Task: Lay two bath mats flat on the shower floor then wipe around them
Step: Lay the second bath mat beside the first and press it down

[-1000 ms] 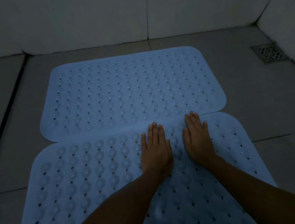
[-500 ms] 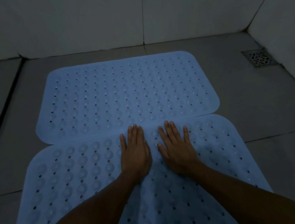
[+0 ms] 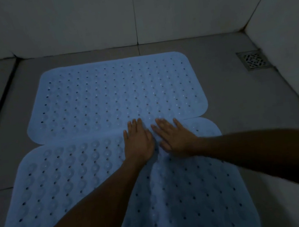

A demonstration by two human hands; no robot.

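Pressing flat with straight fingers, the left hand (image 3: 139, 142) and right hand (image 3: 174, 138) had shifted left along the near mat (image 3: 74, 178), beside the far mat (image 3: 105, 96); smoothing seemed nearly finished.

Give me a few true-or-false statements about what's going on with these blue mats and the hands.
1. Both hands lie flat on the near mat. True: left hand, right hand.
2. The floor drain sits on the left. False: it is at the far right, by the wall.
3. The far mat lies flat. True.
4. The right hand holds a cloth. False: it holds nothing.
5. The mats are red. False: both are pale blue.
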